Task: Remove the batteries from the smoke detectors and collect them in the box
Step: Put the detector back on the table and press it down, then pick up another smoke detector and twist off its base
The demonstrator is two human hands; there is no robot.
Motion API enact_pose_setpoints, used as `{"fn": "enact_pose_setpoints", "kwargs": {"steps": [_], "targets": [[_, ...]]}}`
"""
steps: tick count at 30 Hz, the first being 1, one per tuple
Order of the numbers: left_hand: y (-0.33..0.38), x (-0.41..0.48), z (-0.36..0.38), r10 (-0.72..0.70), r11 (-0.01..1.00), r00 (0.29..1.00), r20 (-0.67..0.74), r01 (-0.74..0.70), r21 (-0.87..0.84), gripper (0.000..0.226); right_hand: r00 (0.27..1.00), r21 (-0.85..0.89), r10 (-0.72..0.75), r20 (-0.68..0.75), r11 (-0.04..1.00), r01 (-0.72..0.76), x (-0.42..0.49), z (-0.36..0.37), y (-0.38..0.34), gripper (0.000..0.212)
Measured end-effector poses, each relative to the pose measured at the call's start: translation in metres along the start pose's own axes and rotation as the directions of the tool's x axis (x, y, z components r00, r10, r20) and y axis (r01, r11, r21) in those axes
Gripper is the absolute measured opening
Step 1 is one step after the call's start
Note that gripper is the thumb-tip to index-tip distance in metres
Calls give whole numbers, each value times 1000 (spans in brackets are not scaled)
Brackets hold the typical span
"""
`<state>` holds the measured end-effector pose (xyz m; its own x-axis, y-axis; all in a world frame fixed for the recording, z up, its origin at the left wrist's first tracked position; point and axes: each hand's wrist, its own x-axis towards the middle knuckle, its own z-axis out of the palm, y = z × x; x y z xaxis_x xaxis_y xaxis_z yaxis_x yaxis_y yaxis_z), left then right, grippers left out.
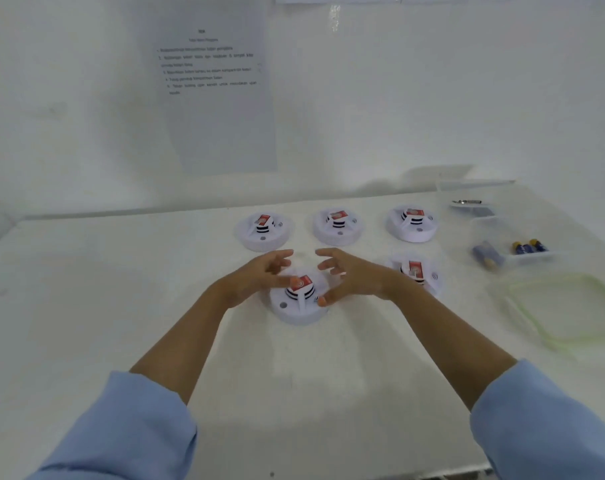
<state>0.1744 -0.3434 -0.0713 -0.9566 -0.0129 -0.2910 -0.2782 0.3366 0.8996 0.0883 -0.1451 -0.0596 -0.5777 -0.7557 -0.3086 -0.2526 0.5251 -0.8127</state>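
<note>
Several white round smoke detectors with red labels lie on the white table. The nearest detector (296, 303) sits in the middle. My left hand (259, 277) is at its left side and my right hand (349, 277) at its right, fingers spread around it; the thumbs seem to touch its top and rim. Three detectors stand in a back row: left (263, 230), middle (337, 226), right (412, 223). A fifth detector (417, 271) lies behind my right wrist, partly hidden. A clear plastic box (522, 259) at the right holds blue batteries (529, 247).
A clear lid with a green rim (571, 310) lies at the right front. Another small clear container (470, 206) with a metal item stands at the back right. A printed sheet (214, 88) hangs on the white wall. The table edge runs along the bottom.
</note>
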Motion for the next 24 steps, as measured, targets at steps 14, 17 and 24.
{"fn": "enact_pose_setpoints", "kwargs": {"steps": [14, 17, 24], "targets": [[-8, -24, 21, 212, 960, 977, -36, -201, 195, 83, 973, -200, -89, -214, 979, 45, -8, 39, 6, 90], [-4, -25, 22, 217, 964, 975, -42, -207, 169, 83, 970, -98, -123, -209, 990, 104, -15, 35, 3, 84], [58, -15, 41, 366, 914, 931, -4, -358, 189, 84, 959, 176, -201, -200, 955, 237, -48, -17, -9, 72]]}}
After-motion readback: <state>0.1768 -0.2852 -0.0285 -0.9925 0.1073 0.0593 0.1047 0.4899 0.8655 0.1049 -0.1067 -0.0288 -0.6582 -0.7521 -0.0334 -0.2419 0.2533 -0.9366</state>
